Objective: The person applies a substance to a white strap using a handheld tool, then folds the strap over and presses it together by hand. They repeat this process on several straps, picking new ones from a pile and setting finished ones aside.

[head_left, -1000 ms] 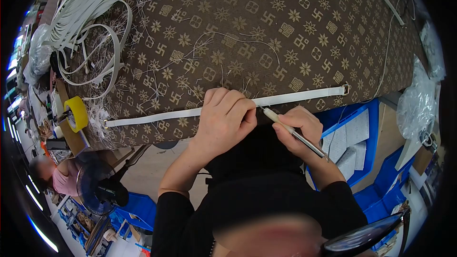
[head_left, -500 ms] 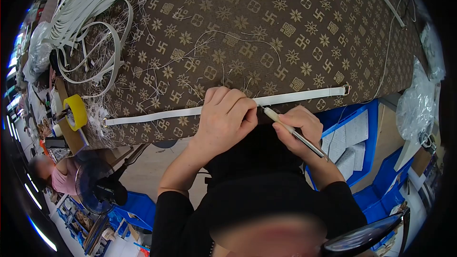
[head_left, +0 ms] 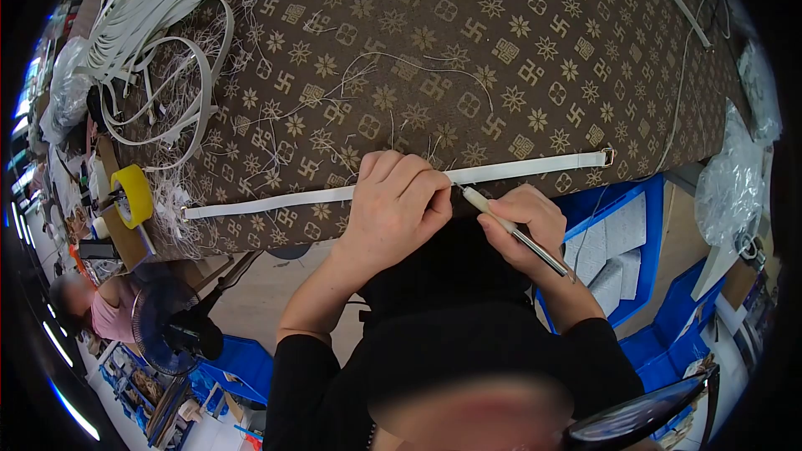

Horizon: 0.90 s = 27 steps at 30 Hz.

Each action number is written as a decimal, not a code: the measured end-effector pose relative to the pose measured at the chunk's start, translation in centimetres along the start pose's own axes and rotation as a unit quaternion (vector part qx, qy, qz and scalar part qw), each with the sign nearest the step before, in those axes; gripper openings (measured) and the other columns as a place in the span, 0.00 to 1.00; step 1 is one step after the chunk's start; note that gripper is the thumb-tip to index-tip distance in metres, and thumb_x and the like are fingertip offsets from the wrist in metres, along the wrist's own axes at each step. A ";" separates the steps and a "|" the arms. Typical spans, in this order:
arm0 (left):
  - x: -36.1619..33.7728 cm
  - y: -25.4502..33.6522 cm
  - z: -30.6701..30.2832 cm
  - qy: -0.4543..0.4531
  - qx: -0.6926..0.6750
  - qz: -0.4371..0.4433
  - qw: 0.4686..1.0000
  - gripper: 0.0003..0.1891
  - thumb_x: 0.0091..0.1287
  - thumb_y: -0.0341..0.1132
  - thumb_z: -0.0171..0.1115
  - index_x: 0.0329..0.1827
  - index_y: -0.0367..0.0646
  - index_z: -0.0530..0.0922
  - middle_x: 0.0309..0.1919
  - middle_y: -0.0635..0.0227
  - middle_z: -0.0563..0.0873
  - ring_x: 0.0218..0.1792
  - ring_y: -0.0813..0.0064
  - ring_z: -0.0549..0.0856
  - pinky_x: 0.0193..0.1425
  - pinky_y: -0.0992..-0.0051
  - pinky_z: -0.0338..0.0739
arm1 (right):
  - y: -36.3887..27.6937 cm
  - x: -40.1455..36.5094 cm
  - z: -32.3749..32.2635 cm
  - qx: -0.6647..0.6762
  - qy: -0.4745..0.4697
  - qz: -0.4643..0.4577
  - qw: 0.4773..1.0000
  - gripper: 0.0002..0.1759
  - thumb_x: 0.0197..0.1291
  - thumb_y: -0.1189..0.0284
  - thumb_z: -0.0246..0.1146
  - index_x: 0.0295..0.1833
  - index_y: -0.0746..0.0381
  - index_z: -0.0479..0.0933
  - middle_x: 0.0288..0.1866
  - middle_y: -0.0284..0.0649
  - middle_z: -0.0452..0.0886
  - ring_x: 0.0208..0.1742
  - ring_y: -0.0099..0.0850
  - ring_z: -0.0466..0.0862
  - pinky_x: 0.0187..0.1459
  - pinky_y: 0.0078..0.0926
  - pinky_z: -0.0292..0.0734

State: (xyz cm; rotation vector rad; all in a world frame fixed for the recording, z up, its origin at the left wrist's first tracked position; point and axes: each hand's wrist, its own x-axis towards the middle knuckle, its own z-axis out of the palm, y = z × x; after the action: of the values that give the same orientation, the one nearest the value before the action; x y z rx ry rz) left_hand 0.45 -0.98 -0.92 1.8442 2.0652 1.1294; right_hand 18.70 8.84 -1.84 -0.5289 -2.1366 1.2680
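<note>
White strap (head_left: 535, 169) runs along the counter's (head_left: 334, 117) near edge. My left hand (head_left: 397, 209) covers it, fingers bent together; I can't tell whether they pinch it. My right hand (head_left: 530, 225) pinches a slim tool (head_left: 499, 215), tip beside the strap. More straps (head_left: 159, 8) heap toward the far left corner.

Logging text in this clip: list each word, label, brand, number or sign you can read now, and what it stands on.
No readable words, brands or numbers.
Patterned cloth: repeated flower and geometric motifs, no lettering.
White pieces in the blue bin: any print is too small to read.
Pen-like tool, white strap: none legible.
</note>
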 end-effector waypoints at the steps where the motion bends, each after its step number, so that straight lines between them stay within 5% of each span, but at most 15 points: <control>1: 0.0 0.0 0.0 0.001 0.000 0.000 1.000 0.14 0.47 0.22 0.69 0.34 0.47 0.77 0.29 0.70 0.78 0.30 0.67 0.78 0.38 0.68 0.68 | 0.0 0.1 0.0 -0.005 0.001 -0.009 1.000 0.15 0.48 0.79 0.75 0.42 0.62 0.80 0.29 0.40 0.83 0.27 0.34 0.83 0.29 0.26 0.76; 9: -0.2 -0.2 -0.2 0.007 -0.025 -0.020 0.999 0.11 0.48 0.25 0.69 0.33 0.46 0.77 0.29 0.71 0.78 0.32 0.67 0.78 0.40 0.69 0.69 | 0.5 -0.5 -0.2 0.036 0.015 0.003 0.999 0.13 0.49 0.79 0.75 0.41 0.64 0.80 0.29 0.41 0.83 0.27 0.32 0.83 0.28 0.24 0.76; 13: 0.0 0.1 -1.1 -0.002 -0.099 -0.096 0.990 0.11 0.49 0.28 0.70 0.34 0.47 0.78 0.30 0.72 0.79 0.33 0.68 0.78 0.41 0.69 0.68 | 1.0 -1.5 -0.3 0.224 0.070 0.080 0.969 0.10 0.58 0.81 0.67 0.44 0.66 0.75 0.29 0.41 0.80 0.28 0.25 0.79 0.27 0.23 0.74; 15: 0.7 0.8 -1.0 -0.031 -0.069 -0.087 0.993 0.12 0.49 0.30 0.70 0.36 0.48 0.78 0.29 0.73 0.78 0.32 0.69 0.78 0.42 0.69 0.67 | 0.6 -1.4 -0.2 0.367 0.133 0.141 0.910 0.08 0.62 0.80 0.63 0.45 0.66 0.73 0.30 0.42 0.78 0.27 0.25 0.78 0.28 0.20 0.76; 19: 1.2 1.3 0.5 -0.041 0.035 -0.044 0.998 0.14 0.49 0.34 0.73 0.40 0.52 0.81 0.27 0.76 0.76 0.31 0.72 0.76 0.45 0.69 0.64 | 0.4 -1.1 -0.3 0.340 0.133 0.145 0.920 0.08 0.66 0.72 0.61 0.44 0.65 0.72 0.28 0.41 0.75 0.27 0.25 0.74 0.21 0.17 0.74; 27: 1.3 0.7 0.6 -0.054 0.024 -0.004 0.998 0.10 0.51 0.30 0.72 0.34 0.53 0.82 0.27 0.77 0.75 0.31 0.74 0.75 0.45 0.69 0.63 | 0.2 -1.1 -0.7 0.332 0.142 0.160 0.918 0.09 0.66 0.72 0.62 0.44 0.65 0.72 0.29 0.41 0.76 0.27 0.24 0.75 0.22 0.18 0.75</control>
State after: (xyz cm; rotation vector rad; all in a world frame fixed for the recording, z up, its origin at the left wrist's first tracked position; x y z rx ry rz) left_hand 1.06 0.43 -0.47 1.8730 2.0542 0.9648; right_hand 20.03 8.72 -2.09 -0.7177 -1.2928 1.8522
